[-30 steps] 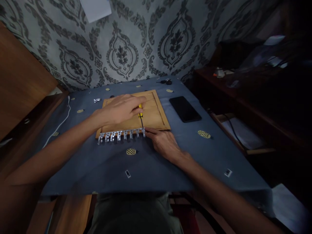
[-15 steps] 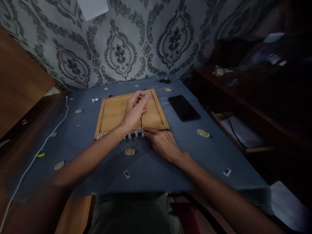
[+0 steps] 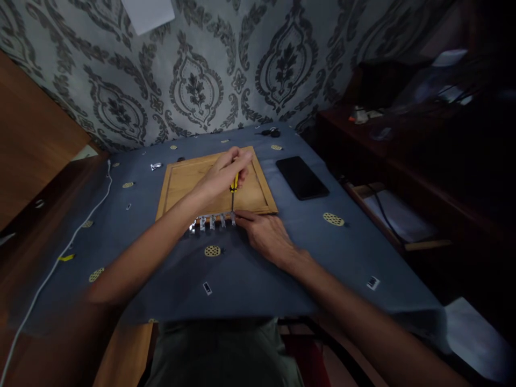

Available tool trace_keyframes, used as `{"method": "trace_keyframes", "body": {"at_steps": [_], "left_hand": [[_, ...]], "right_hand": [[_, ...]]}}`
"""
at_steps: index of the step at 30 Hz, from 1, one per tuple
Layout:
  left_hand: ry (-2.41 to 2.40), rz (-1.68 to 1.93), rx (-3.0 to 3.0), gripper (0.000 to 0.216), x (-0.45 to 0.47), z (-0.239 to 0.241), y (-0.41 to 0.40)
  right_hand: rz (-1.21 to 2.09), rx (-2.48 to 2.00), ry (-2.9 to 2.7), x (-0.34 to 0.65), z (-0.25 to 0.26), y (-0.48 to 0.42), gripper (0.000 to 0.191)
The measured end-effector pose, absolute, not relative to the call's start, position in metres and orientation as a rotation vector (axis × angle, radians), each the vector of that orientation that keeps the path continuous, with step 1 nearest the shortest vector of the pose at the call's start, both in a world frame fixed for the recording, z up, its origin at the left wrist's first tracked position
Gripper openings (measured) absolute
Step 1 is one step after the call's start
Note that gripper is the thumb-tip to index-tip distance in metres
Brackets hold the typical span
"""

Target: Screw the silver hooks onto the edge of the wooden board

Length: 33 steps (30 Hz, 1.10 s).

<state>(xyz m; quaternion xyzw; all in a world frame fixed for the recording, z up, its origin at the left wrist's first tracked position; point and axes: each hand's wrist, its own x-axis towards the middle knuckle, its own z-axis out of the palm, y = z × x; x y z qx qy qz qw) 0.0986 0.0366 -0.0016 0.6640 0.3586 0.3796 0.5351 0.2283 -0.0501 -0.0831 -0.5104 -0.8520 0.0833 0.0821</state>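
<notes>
A wooden board (image 3: 189,185) with a raised frame lies on the blue cloth. Along its near edge runs a metal hook rail (image 3: 212,220) with several shiny hooks. My left hand (image 3: 231,169) is closed around a screwdriver (image 3: 234,185) with a yellow and black handle, held upright above the board. The shaft points down, its tip at the right end of the rail. My right hand (image 3: 268,236) rests at the board's near right edge, its fingertips pinched on that end of the rail. My left forearm hides the rail's left end.
A black phone (image 3: 302,178) lies right of the board. Behind it are a dark object with keys-like shape (image 3: 272,132) and a small silvery packet (image 3: 156,166) at left. A white cable (image 3: 76,234) runs down the left side. Patterned wallpaper (image 3: 197,88) closes the back.
My left hand has turned about the screwdriver, showing more of its yellow handle. More hooks show beside my forearm. My right hand keeps its place, and the view has shifted slightly.
</notes>
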Motion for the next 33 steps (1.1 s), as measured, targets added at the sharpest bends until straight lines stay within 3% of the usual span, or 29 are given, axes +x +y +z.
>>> {"method": "trace_keyframes", "body": {"at_steps": [8, 15, 22, 29, 33], "left_hand": [[0.970, 1.232, 1.295, 0.019, 0.115, -0.007, 0.021], [0.727, 1.009, 1.322, 0.024, 0.103, -0.005, 0.033], [0.821, 1.344, 1.218, 0.022, 0.105, -0.012, 0.025], [0.614, 0.947, 1.360, 0.026, 0.101, -0.008, 0.032], [0.688, 1.141, 1.327, 0.024, 0.102, -0.011, 0.032]], "right_hand": [[0.260, -1.522, -2.546, 0.228, -0.082, -0.050, 0.048], [0.239, -1.533, -2.553, 0.228, -0.083, -0.050, 0.048], [0.216, -1.523, -2.543, 0.229, -0.086, -0.050, 0.048], [0.193, -1.534, -2.531, 0.227, -0.085, -0.050, 0.048], [0.206, -1.533, -2.534, 0.227, -0.084, -0.050, 0.048]]}}
